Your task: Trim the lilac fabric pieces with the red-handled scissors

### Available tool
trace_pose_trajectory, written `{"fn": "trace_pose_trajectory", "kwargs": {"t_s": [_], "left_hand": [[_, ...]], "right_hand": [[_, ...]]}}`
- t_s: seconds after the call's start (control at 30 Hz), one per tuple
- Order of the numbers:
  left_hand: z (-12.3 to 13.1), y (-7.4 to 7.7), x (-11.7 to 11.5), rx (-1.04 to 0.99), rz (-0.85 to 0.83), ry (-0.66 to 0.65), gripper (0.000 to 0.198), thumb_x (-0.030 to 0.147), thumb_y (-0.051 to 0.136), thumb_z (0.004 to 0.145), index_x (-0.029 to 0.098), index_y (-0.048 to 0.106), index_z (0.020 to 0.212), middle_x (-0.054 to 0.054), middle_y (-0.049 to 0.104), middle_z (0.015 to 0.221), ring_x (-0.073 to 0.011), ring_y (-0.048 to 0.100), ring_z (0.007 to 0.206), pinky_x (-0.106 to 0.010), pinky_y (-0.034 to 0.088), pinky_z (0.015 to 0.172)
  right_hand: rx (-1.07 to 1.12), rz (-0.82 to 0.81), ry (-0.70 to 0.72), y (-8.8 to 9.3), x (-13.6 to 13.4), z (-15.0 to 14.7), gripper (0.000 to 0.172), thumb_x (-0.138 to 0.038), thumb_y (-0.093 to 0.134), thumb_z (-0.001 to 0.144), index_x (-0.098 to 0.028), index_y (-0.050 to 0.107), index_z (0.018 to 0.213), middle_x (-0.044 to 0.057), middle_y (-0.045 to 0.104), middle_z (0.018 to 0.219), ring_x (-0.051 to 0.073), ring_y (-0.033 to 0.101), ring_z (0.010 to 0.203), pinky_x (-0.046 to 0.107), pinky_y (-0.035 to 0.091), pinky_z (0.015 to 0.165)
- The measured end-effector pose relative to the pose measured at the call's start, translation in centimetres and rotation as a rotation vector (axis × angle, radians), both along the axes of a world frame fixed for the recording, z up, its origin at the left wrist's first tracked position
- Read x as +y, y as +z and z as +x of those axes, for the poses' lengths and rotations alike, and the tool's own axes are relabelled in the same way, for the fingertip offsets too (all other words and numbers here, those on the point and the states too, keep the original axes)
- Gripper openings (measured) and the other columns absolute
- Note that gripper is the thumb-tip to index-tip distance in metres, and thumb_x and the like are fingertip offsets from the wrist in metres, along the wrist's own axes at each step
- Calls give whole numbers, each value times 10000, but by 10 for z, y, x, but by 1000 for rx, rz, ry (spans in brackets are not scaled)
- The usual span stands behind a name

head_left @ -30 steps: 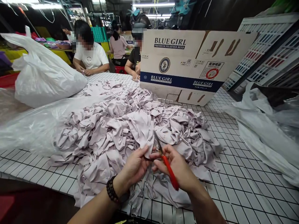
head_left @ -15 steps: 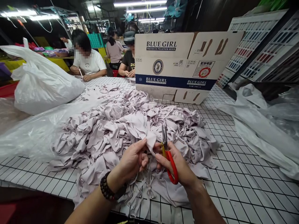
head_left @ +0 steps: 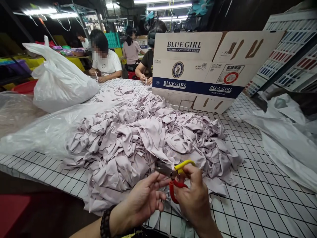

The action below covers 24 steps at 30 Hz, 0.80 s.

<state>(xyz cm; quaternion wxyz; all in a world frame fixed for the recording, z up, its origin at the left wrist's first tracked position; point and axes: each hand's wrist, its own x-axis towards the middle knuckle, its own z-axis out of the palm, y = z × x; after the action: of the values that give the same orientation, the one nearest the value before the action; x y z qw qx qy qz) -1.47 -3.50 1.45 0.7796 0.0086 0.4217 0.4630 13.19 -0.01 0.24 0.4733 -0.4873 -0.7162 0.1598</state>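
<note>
My right hand [head_left: 194,195] grips scissors [head_left: 170,171] with one yellow and one red handle. Their dark blades point left, over the near edge of a heap of pale lilac cloth pieces [head_left: 128,138]. My left hand [head_left: 146,198], with a dark beaded bracelet [head_left: 105,223] at the wrist, is palm up just below the blades. Its fingers are loosely spread and slightly curled, and I see nothing held in them. A folded cloth piece [head_left: 155,138] runs down from the heap to behind the scissors. Thin straps beneath my hands are mostly hidden.
Behind the heap stands a white and blue carton [head_left: 188,66]. A full white plastic bag [head_left: 63,82] and clear plastic sheeting [head_left: 44,132] are at left; more white plastic [head_left: 284,138] lies right. Co-workers [head_left: 106,62] sit across the grid-patterned table [head_left: 267,205].
The scissors have swung from pointing up to pointing left, and their handles have spread. My left hand has let go of the cloth tip and lowered. The view has shifted slightly left.
</note>
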Motion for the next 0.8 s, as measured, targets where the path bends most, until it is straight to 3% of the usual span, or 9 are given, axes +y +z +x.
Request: {"fn": "trace_pose_trajectory", "kwargs": {"t_s": [0.1,0.27,0.3,0.37,0.5,0.57,0.67,0.8], "left_hand": [[8,-4,-2,-46,21,-25,237,347,695,806,120,672,871,-22,628,699,-77,526,484,-170,371,410],[13,-8,4,58,218,5,279,364,768,742,99,718,813,-46,641,689,-99,540,556,-188,383,498],[13,-9,4,94,237,7,285,357,780,731,95,726,831,-48,645,710,-91,532,564,-182,373,504],[10,-12,5,187,221,26,329,371,807,698,92,733,857,-37,638,713,-57,467,525,-161,309,465],[2,-11,3,287,206,20,424,433,831,647,103,698,878,-36,667,773,-6,280,444,-158,186,418],[0,-10,1,273,239,-13,443,453,830,645,111,674,880,-34,671,767,-9,284,445,-159,208,432],[-1,-9,-4,289,284,-54,461,492,814,653,100,672,851,-5,624,689,-23,339,467,-169,271,466],[-6,-10,-7,369,349,-80,515,567,771,668,82,699,827,4,584,642,-39,392,479,-192,305,500]], "right_hand": [[-274,293,17,3,-9,-1,133,-144,500,883,-220,499,991,22,598,694,193,562,587,315,472,579],[-353,353,91,0,-28,-5,160,-93,463,892,-197,522,997,38,639,679,194,586,571,318,474,580],[-316,299,133,-1,-31,-4,147,-115,472,891,-209,526,990,39,650,697,195,601,586,317,483,586],[-173,40,162,0,-31,0,82,-222,545,878,-235,531,958,20,643,684,188,608,575,294,484,544],[258,-633,2,7,0,2,313,-401,725,759,-251,491,903,-10,642,689,160,603,561,235,436,463],[361,-815,82,9,24,-5,413,-392,811,657,-247,467,834,-35,629,652,144,583,539,222,412,459],[431,-932,238,6,49,-25,537,-421,882,495,-241,439,741,-80,543,513,131,501,394,224,339,364],[610,-851,256,10,48,-39,507,-493,816,590,-237,429,795,-94,534,616,84,479,462,210,384,436]]}}
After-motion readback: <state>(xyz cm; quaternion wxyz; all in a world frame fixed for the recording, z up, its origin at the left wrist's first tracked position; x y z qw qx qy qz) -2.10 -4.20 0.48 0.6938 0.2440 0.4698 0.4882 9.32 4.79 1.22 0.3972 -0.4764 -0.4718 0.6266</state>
